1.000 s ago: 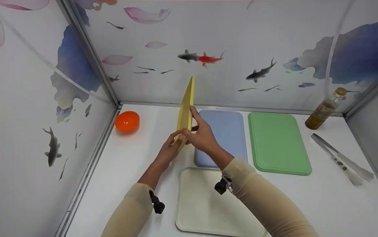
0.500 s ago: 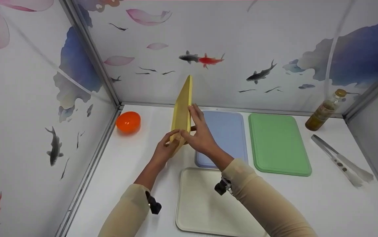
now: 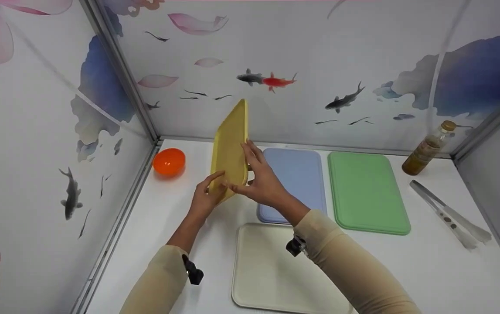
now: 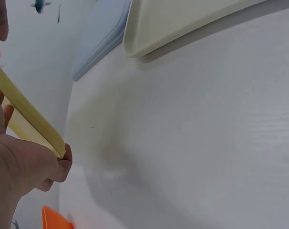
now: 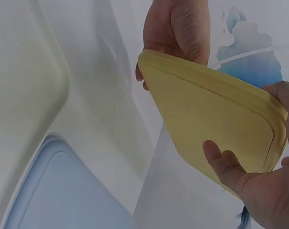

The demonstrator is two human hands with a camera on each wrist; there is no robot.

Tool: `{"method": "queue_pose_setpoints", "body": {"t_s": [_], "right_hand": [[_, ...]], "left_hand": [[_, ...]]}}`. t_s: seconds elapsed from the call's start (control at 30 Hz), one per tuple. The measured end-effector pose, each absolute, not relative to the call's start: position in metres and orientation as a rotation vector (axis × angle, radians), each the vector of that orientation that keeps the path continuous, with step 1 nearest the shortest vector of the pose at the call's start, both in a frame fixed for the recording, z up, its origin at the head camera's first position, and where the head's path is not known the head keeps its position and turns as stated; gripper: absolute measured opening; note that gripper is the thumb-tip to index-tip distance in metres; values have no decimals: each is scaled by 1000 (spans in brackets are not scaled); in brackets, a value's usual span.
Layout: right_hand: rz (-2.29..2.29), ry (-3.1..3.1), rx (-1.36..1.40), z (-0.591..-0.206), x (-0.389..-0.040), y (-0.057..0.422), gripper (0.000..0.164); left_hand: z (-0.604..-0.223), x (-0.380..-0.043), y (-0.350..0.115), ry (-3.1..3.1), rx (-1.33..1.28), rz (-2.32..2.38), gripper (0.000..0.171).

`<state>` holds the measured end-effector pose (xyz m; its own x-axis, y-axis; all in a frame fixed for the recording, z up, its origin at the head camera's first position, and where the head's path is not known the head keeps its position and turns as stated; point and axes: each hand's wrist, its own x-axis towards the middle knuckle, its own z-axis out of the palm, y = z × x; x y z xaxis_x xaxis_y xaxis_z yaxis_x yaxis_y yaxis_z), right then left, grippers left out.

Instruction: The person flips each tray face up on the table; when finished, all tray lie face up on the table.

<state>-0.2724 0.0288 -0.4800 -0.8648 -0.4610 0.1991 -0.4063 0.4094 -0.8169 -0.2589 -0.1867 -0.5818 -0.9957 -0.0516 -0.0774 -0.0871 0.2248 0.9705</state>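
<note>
A shallow yellow tray is held up on edge above the table, tilted, its inner face partly toward the head camera. My left hand grips its lower left corner; in the left wrist view that hand curls around the rim. With thumb and fingers on opposite faces, my right hand holds the tray's right edge. The underside of the yellow tray shows in the right wrist view, with some fingers of the right hand against it. Below the hands lies a beige tray.
A blue board-like tray and a green one lie flat behind and right. An orange bowl stands at the back left. At the right are an oil bottle and metal tongs. Printed walls enclose the table.
The yellow tray has turned from nearly edge-on to show more of its inner face, shifting left. My left hand has moved left with it, and my right hand slightly left.
</note>
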Motion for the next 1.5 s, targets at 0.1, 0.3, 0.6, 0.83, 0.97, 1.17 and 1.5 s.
{"method": "queue_pose_setpoints", "body": {"t_s": [0.1, 0.3, 0.6, 0.83, 0.97, 1.17, 1.5], "right_hand": [[-1343, 2695, -785, -481, -271, 28, 124], [-1139, 2836, -708, -489, -268, 26, 130], [-1023, 2906, -581, -528, -269, 22, 136], [-1027, 2873, -482, -564, -266, 17, 139], [-1031, 2847, -474, -580, -265, 13, 139], [-962, 2891, -497, -625, -277, 10, 143], [-563, 2924, -463, -614, -268, -6, 139]], "left_hand": [[-581, -259, -193, 2484, -211, 1888, 63], [-580, -261, -203, 2571, -345, 1774, 71], [-577, -258, -218, 2710, -381, 1643, 74], [-575, -259, -226, 2869, -373, 1410, 73], [-578, -260, -231, 2941, -334, 1292, 73], [-585, -260, -233, 2944, -314, 1174, 73], [-611, -259, -240, 2986, -278, 983, 82]]}}
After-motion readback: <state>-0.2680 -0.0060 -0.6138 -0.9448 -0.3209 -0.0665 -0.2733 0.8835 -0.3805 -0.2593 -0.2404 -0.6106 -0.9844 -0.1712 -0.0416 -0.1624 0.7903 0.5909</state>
